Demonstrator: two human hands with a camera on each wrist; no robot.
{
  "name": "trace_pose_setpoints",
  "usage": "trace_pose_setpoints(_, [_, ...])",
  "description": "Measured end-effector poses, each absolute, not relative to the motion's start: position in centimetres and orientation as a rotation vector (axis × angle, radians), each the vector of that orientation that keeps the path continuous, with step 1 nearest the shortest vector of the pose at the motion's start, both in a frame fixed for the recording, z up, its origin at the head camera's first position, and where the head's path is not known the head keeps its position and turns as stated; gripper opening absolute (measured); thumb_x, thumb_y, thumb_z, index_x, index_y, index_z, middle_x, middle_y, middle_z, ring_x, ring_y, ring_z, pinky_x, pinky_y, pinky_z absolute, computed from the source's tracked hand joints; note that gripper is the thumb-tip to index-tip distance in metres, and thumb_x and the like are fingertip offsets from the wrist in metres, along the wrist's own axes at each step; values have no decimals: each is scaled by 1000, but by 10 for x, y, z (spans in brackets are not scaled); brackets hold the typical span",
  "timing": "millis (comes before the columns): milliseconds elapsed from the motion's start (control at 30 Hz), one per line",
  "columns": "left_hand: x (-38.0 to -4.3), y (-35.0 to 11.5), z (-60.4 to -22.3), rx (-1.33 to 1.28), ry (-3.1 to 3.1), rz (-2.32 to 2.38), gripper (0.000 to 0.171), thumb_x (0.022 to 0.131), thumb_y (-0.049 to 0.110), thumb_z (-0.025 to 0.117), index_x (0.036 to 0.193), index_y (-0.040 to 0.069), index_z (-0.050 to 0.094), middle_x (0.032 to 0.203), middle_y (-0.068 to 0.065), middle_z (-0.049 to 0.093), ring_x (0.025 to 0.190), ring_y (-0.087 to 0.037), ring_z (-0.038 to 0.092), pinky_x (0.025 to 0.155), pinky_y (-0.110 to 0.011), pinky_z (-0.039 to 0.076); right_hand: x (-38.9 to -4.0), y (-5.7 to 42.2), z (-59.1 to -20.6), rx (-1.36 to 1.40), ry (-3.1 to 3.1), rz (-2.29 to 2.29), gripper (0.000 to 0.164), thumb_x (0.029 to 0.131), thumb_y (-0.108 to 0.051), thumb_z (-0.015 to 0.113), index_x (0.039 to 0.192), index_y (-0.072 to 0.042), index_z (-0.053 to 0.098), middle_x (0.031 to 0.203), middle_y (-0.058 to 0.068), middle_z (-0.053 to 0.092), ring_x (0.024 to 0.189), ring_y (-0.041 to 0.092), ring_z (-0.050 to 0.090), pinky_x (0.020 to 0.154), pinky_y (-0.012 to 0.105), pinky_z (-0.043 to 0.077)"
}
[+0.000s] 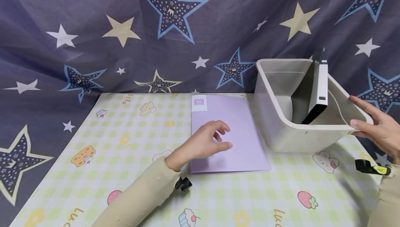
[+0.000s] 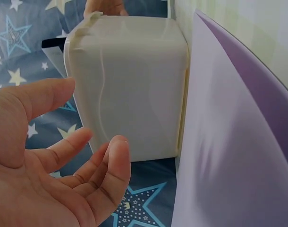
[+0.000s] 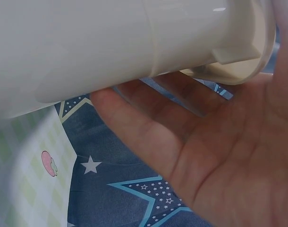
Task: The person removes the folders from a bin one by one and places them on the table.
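Note:
A pale purple folder (image 1: 239, 126) with a white label at its top left lies on the table, its cover slightly raised along the near edge. Over it hovers my left hand (image 1: 207, 142), fingers loosely bent and holding nothing; the left wrist view shows its open palm. To the right stands a whitish plastic bin (image 1: 300, 138). My right hand (image 1: 379, 126) grips the bin's near right corner, thumb at the rim and fingers along the outside. Inside the bin leans a black binder (image 1: 301, 91) with a white spine, its top rising above the rim.
A checked tablecloth (image 1: 137, 175) with cartoon prints covers the table. Behind hangs a dark blue cloth (image 1: 125, 4) with stars, right along the table's back edge. The bin stands close to the folder's right side, near the table's right edge.

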State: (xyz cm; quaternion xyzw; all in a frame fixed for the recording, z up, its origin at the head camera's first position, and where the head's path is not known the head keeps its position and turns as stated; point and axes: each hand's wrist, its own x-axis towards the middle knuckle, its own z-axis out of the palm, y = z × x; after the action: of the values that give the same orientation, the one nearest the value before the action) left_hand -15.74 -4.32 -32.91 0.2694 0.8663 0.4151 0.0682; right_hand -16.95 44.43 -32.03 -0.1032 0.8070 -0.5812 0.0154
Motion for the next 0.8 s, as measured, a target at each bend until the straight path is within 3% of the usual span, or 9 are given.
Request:
trace_pose_setpoints(300, [-158, -35, -324, 849, 2592, 1254, 34, 82, 20, 74, 111, 11, 59, 103, -4, 59, 78, -11, 60, 80, -33, 49, -169, 445, -321, -344, 2431, -1897, 78, 94, 13, 45, 154, -24, 12, 143, -6, 24, 97, -7, 52, 67, 14, 50])
trace_pose_setpoints(533, [-159, -29, -321, 854, 2587, 1237, 36, 83, 21, 75, 113, 11, 59, 103, -2, 58, 79, -9, 60, 79, -28, 49, -170, 447, -321, -331, 2543, -1769, 78, 95, 10, 46, 154, -25, 10, 146, -5, 21, 97, -10, 51, 67, 13, 50])
trace_pose_setpoints(800, [-158, -22, -316, 896, 2551, 1262, 34, 83, 20, 74, 111, 11, 59, 104, -4, 58, 78, -10, 60, 81, -33, 50, -171, 448, -322, -310, 2606, -1704, 78, 95, 8, 48, 154, -28, 12, 147, -6, 19, 97, -9, 51, 67, 14, 50])
